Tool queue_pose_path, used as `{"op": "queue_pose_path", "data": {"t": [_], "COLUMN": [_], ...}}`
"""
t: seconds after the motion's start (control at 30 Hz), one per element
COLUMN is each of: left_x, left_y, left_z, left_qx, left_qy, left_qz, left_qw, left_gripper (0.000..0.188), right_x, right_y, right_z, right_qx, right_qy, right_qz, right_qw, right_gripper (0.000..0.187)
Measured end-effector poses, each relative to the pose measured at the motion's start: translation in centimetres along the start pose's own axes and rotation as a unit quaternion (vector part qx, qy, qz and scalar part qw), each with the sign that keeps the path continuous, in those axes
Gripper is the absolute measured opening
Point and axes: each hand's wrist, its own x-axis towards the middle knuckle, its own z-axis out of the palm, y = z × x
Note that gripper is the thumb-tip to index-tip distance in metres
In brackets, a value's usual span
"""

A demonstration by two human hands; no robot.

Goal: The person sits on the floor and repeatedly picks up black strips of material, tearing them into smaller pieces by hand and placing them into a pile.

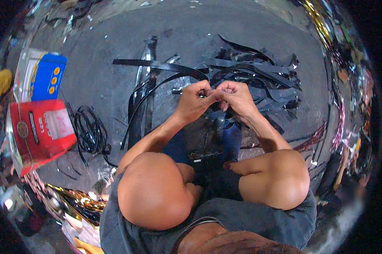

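Nearest are the person's bare left knee (153, 191) and right knee (279, 180), bent and set apart. To the left, a loose coil of black cord (87, 139) lies on the dark floor (102, 46), beside a red box (43, 131). Beyond the knees, the left hand (195, 100) and right hand (237, 98) meet, fingers curled and thumbs drawn in toward each other; what they pinch is hidden, so I cannot tell. A flat black strip (157, 64) lies just beyond the left hand, its long axis running left to right, its free end pointing left and slightly far, its other end sloping nearer toward the fingers. Further right, a tangled pile of black strips (275, 75) spreads across the floor. A blue box (50, 77) stands far left.
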Motion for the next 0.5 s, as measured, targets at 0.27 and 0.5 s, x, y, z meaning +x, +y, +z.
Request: {"op": "queue_pose_path", "data": {"t": [0.27, 0.5], "left_x": [-1.3, -2.2], "left_y": [1.7, 2.5], "left_z": [-1.5, -2.9], "left_qx": [0.099, -0.118], "left_qy": [-0.027, -0.018], "left_qz": [0.051, 0.058], "left_qw": [0.993, 0.991], "left_gripper": [0.036, 0.016], "right_x": [-0.8, -1.2], "right_y": [1.0, -0.7], "right_z": [1.1, 0.6], "right_qx": [0.046, 0.080], "right_qy": [-0.055, -0.057], "right_qz": [-0.090, -0.090], "right_qw": [0.993, 0.991], "right_gripper": [0.027, 0.029]}}
